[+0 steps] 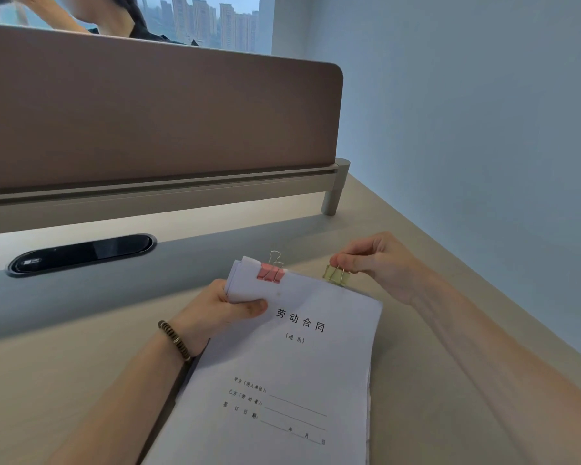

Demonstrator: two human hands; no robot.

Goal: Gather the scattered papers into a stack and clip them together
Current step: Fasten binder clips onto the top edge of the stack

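Note:
A stack of white printed papers [292, 370] lies slanted on the beige desk in front of me. A pink binder clip [270, 272] grips its top edge near the left corner, one wire handle standing up. My left hand [225, 310] holds the stack's top left corner, thumb on the top sheet. A yellow-green binder clip [336, 275] sits at the top right corner of the stack, and my right hand [379, 263] pinches its wire handles from above.
A brown divider screen [155, 119] on a grey rail closes off the back of the desk [64, 374]. A black oval cable port [81, 255] lies at the left. A pale wall [483, 129] runs along the right edge. A person sits beyond the screen.

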